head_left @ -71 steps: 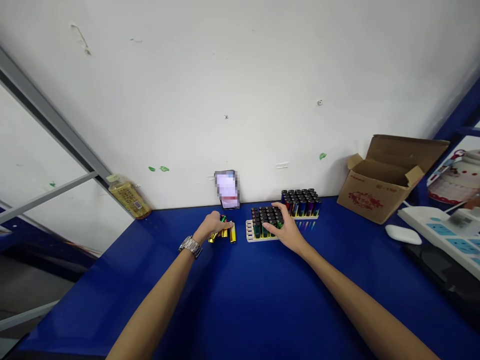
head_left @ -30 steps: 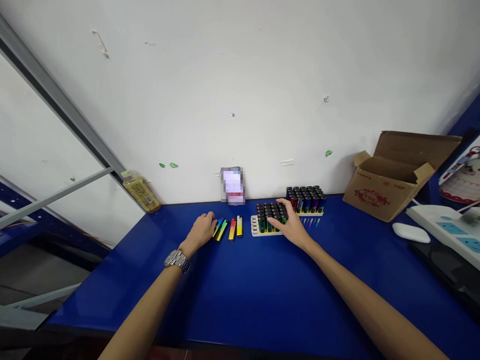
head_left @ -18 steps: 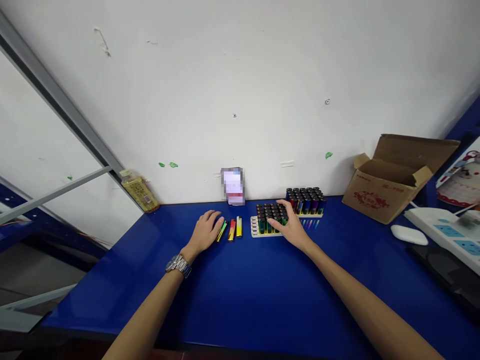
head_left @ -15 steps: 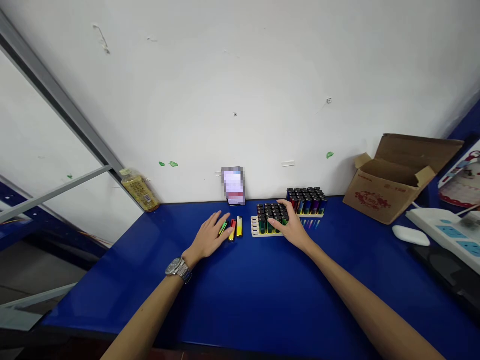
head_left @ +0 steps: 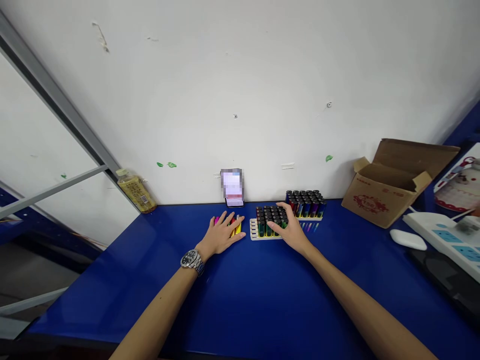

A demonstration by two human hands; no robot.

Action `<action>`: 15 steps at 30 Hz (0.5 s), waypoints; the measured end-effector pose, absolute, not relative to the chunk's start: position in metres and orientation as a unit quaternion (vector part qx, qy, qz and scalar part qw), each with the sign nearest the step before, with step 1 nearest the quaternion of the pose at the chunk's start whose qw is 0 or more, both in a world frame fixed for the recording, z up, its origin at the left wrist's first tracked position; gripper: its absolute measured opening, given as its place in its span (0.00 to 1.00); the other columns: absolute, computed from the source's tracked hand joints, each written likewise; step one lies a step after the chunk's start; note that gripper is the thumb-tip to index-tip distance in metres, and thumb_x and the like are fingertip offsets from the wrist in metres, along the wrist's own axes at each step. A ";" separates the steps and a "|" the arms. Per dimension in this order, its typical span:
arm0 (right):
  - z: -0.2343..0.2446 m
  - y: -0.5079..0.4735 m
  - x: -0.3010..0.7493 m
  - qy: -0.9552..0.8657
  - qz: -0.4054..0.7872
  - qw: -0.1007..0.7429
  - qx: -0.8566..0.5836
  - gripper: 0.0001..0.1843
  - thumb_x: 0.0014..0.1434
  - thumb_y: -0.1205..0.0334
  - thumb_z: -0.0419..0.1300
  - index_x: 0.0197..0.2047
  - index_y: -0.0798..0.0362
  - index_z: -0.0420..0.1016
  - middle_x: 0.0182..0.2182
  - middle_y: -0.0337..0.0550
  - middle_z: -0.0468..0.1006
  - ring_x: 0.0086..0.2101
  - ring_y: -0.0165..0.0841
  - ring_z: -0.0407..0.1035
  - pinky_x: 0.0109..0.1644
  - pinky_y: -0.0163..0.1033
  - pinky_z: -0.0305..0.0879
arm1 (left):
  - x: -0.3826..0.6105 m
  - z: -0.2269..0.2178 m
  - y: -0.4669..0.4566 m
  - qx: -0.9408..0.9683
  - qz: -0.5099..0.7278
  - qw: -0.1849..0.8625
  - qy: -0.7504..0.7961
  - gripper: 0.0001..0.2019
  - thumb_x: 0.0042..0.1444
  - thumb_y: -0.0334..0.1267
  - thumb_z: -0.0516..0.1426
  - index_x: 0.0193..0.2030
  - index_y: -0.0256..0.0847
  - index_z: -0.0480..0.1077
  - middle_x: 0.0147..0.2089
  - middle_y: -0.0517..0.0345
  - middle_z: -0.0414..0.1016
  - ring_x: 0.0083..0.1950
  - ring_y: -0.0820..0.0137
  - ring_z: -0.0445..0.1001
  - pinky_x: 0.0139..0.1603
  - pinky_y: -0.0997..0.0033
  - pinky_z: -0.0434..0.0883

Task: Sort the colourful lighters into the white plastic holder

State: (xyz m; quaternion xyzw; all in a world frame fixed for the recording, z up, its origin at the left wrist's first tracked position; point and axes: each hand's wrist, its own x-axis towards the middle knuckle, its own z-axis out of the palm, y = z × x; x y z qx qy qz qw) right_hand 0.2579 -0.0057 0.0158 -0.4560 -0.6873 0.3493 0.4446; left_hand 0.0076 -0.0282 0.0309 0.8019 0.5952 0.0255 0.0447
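My left hand (head_left: 221,233), with a watch on the wrist, lies spread over several loose batteries (head_left: 239,229) on the blue table. Yellow, red and pink parts of them show between and beside its fingers; the rest is hidden. My right hand (head_left: 294,233) is curved around the right side of a white battery rack (head_left: 254,230), thumb at the front and fingers behind. In the rack stand several batteries (head_left: 267,220) with dark tops and green sides. Its left column of slots holds no batteries.
A second rack of colourful batteries (head_left: 306,204) stands behind, near the wall. A phone (head_left: 233,187) leans on the wall, with a bottle (head_left: 137,191) to the left. At the right are an open cardboard box (head_left: 378,192), a white case (head_left: 408,239) and a power strip (head_left: 446,237).
My left hand has moved right, over the loose batteries, covering most of them. My right hand stays at the rack. The view has shifted slightly.
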 end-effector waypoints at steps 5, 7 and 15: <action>0.016 -0.005 0.257 -0.688 0.347 0.447 -0.454 0.33 0.53 0.43 0.61 0.56 0.47 0.55 0.52 0.48 0.69 0.52 0.43 0.66 0.56 0.50 0.62 | 0.004 0.033 -0.011 0.807 0.018 0.056 0.588 0.31 0.60 0.63 0.41 0.68 0.59 0.49 0.72 0.49 0.49 0.72 0.48 0.43 0.63 0.35 0.46; 0.016 -0.005 0.258 -0.687 0.346 0.446 -0.457 0.33 0.53 0.44 0.61 0.56 0.47 0.55 0.52 0.48 0.70 0.52 0.43 0.66 0.56 0.49 0.62 | 0.004 0.032 -0.008 0.809 0.015 0.051 0.585 0.31 0.60 0.63 0.43 0.68 0.60 0.49 0.72 0.49 0.48 0.72 0.48 0.44 0.64 0.36 0.46; 0.017 -0.005 0.257 -0.684 0.345 0.456 -0.453 0.34 0.52 0.44 0.61 0.56 0.49 0.56 0.52 0.49 0.70 0.51 0.43 0.67 0.55 0.48 0.63 | 0.016 0.038 -0.018 0.803 0.127 -0.003 0.582 0.40 0.55 0.65 0.48 0.68 0.43 0.52 0.70 0.39 0.50 0.71 0.46 0.46 0.67 0.43 0.47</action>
